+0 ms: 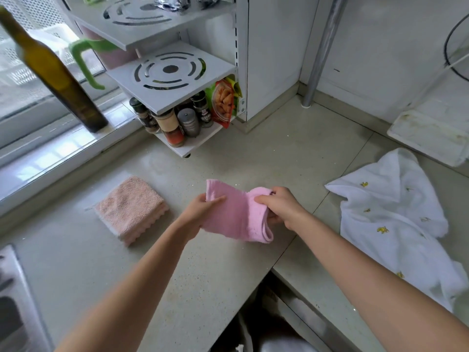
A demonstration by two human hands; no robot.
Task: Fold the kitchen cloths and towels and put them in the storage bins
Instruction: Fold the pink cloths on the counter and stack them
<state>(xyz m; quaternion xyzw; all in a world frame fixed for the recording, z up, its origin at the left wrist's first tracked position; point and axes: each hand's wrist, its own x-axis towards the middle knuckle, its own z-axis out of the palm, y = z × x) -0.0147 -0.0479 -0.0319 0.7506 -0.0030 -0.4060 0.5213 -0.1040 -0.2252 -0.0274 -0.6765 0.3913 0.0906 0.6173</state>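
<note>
Bright little kitchen corner, daylight coming in from the left

Pale speckled desk [228, 153] wraps the corner; white wall [380, 47] behind with a metal pipe [322, 47] running up it; window [30, 80] along the left; white tiered rack [172, 72] holding spice jars [172, 123].

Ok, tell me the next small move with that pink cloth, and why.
Probably lay the pink cloth on the counter and flatten it: the left hand and right hand hold it doubled in mid-air, while the white towel lies unfolded.
</note>
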